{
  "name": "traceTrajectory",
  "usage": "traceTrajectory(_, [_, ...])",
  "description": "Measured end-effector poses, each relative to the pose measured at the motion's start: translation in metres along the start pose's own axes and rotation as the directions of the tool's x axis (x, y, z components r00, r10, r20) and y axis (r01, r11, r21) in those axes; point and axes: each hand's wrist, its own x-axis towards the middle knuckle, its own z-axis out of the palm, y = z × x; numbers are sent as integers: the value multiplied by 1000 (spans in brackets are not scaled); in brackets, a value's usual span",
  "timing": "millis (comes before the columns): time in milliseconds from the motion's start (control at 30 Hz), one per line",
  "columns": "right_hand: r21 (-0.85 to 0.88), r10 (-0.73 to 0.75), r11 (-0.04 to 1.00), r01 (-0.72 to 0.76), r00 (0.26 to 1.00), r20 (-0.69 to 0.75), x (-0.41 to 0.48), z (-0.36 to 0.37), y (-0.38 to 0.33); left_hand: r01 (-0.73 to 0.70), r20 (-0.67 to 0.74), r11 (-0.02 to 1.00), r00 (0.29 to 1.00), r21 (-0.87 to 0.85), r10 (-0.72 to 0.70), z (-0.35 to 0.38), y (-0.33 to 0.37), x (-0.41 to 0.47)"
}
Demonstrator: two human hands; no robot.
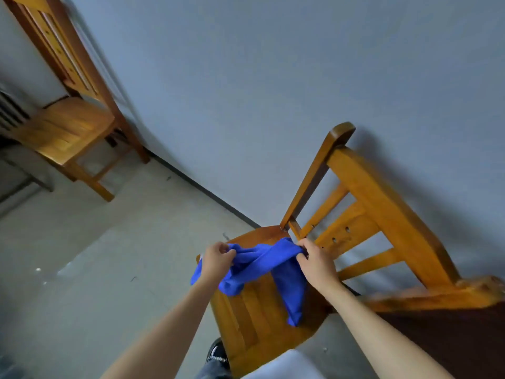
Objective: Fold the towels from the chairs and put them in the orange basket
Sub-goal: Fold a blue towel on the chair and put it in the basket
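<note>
Left hand and right hand were clenched on opposite ends of the blue towel, held just above the seat of the near chair. Its long axis was stretched hand to hand across that seat, the right end nearer the backrest

The wall in front of me was plain grey-blue, w/ a thin dark baseboard along its bottom edge. The floor was grey concrete, a bit patchy, w/ a few white specks on the left. At the far left edge I saw a grey ribbed thing, prob. a radiator, and near it a grey frame, too blurred to tell more. Low in view was my black shoe on the floor, touching my jeans leg. Just beside was smth white, blurred. At bottom right was a dark brown surface.
</note>
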Motion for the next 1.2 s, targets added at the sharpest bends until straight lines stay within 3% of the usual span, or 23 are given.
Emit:
traceTrajectory(300, [85,-232,962,259,942,-244,-12,-99,-114,-328,-116,936,932,126,343,-91,106,-20])
traceTrajectory(433, [211,-273,912,352,904,-328,-16,-136,-164,-442,-47,897,896,29,442,-114,147,-41])
traceTrajectory(533, [195,-334,891,410,883,-330,-18,-151,-194,-564,86,811,810,-158,580,-115,170,-70])
traceTrajectory(667, [121,-431,875,470,867,-250,-17,-160,-220,-650,211,726,695,-223,687,-109,190,-97])
traceTrajectory(900, [180,-452,861,475,878,-155,-19,-177,-219,-609,105,661,696,-438,711,-121,204,-102])
traceTrajectory(1000, [259,-441,856,448,893,-91,-20,-177,-204,-628,110,646,675,-434,730,-129,214,-107])
traceTrajectory(1100, [256,-427,884,392,899,99,-22,-175,-188,-659,176,632,623,-407,762,-134,224,-114])
traceTrajectory(1200, [268,-402,897,351,900,168,-22,-169,-178,-716,271,642,583,-275,766,-136,231,-121])
